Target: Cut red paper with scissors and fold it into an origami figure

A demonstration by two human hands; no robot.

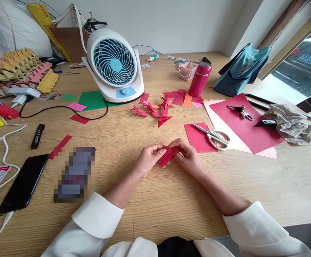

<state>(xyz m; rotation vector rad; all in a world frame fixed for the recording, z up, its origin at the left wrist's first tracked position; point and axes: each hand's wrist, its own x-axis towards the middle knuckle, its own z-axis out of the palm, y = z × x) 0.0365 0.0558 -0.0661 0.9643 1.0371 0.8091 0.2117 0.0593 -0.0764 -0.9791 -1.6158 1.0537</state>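
Observation:
Between my two hands is a small piece of folded red paper (167, 157), held just above the wooden table. My left hand (151, 159) pinches its left side, thumb on top. At the upper right edge, my right hand (186, 157) grips the paper with bent fingers; its fingertips are partly hidden. Beyond my hands, several folded red paper figures (152, 109) stand close together, with a pointed folded red piece (164, 120) in front of them. Scissors (216, 137) with white handles lie to the right on red paper sheets (196, 135).
A white fan (115, 64) stands at the back, its black cable running left. A pink bottle (200, 79), a teal bag (242, 71) and large red paper (247, 123) are at the right. Leftward lie a black phone (24, 184), a blurred-out device (76, 175) and a marker (38, 136).

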